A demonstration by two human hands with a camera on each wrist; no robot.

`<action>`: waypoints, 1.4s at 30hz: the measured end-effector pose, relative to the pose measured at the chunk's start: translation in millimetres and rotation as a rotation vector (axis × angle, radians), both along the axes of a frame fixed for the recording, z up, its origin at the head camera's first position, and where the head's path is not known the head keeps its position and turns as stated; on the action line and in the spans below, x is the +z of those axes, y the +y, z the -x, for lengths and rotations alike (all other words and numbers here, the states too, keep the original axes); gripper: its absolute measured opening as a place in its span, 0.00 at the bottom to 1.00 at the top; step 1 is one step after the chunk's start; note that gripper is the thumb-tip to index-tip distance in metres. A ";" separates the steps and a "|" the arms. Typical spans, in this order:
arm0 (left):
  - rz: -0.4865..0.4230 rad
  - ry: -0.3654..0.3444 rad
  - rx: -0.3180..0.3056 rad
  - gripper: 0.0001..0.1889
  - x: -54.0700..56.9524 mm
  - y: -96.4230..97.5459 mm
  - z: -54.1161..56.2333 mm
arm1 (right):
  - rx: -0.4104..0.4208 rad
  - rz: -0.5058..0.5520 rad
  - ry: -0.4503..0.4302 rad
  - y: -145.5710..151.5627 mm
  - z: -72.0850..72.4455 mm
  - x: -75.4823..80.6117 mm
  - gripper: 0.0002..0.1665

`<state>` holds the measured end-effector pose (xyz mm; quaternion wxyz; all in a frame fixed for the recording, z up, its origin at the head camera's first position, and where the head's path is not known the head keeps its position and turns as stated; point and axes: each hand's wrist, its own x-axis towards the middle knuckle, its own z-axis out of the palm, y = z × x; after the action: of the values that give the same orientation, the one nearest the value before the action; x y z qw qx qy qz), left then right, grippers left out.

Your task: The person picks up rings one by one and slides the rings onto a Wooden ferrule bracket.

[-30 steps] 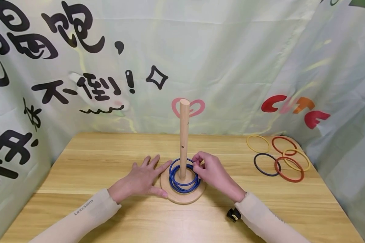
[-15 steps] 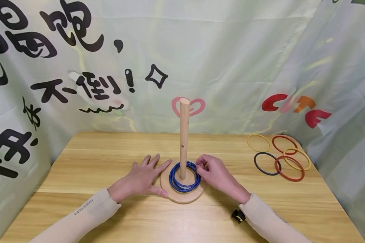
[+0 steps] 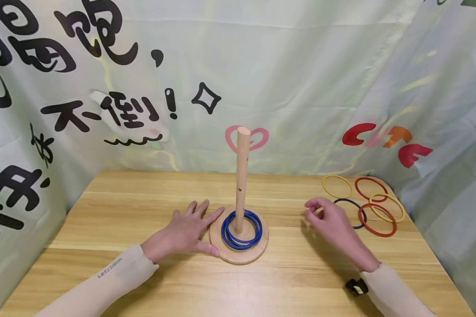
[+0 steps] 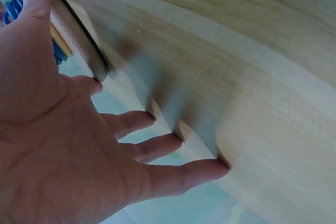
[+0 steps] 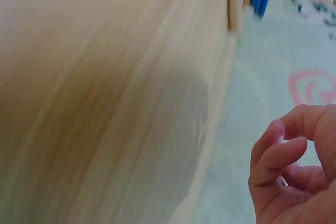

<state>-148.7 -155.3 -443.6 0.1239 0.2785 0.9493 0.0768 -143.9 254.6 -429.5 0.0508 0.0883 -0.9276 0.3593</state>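
So, pale printed cloth [image 3: 293,79] hangs behind and at both sides, probably as a screen. Wooden tabletop [image 3: 238,293] carries the rest. Near its middle, ring stand: upright post [image 3: 242,176] on round base [image 3: 239,257], likely central so both hands reach it. Left hand [image 3: 184,231]: fingers spread apart, thumb and index at base edge, other fingertips on tabletop, presumably bracing against sliding. Right hand [image 3: 333,222]: above tabletop, right of stand, fingers loosely curled, nothing held. Blue rings [image 3: 241,247] lie stacked round post's foot on base, post keeping them in place; count unclear. Far right: two red rings [image 3: 395,224], two yellow rings [image 3: 324,185], dark blue ring [image 3: 347,200] partly hidden by right hand; several overlap, probably laid aside within that hand's reach
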 end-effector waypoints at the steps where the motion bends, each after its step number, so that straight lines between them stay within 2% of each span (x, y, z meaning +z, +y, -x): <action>1: -0.001 0.003 0.000 0.64 0.4 0.1 0.0 | -0.021 -0.032 0.014 9.2 0.1 -0.4 0.12; 5: 0.003 -0.001 0.000 0.64 1.4 1.4 0.5 | -0.076 -0.150 0.038 42.0 0.5 -5.9 0.13; 13: 0.019 -0.004 0.003 0.64 2.8 3.0 2.7 | -0.068 -0.257 -0.075 77.1 12.0 -12.8 0.14; 19: 0.003 -0.019 0.003 0.63 -0.5 5.8 2.5 | -0.047 -0.285 -0.115 80.7 12.8 -9.3 0.09; 26: -0.015 -0.013 -0.003 0.63 -0.6 7.7 3.3 | 0.028 -0.243 -0.079 54.5 -3.3 2.2 0.05; 30: -0.015 -0.012 -0.004 0.63 0.8 5.4 3.2 | 0.090 -0.167 0.000 30.4 -13.7 15.5 0.03; 38: -0.017 -0.010 0.006 0.63 3.1 1.8 1.6 | 0.253 0.024 0.278 -13.2 -39.6 49.8 0.17; 42: -0.026 -0.016 0.012 0.64 3.6 0.5 -0.7 | 0.357 0.069 0.402 -32.3 -50.3 70.0 0.21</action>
<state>-148.0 -154.7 -440.0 0.1271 0.2739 0.9488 0.0921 -93.6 222.3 -359.6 0.1728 0.3181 -0.8559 0.3693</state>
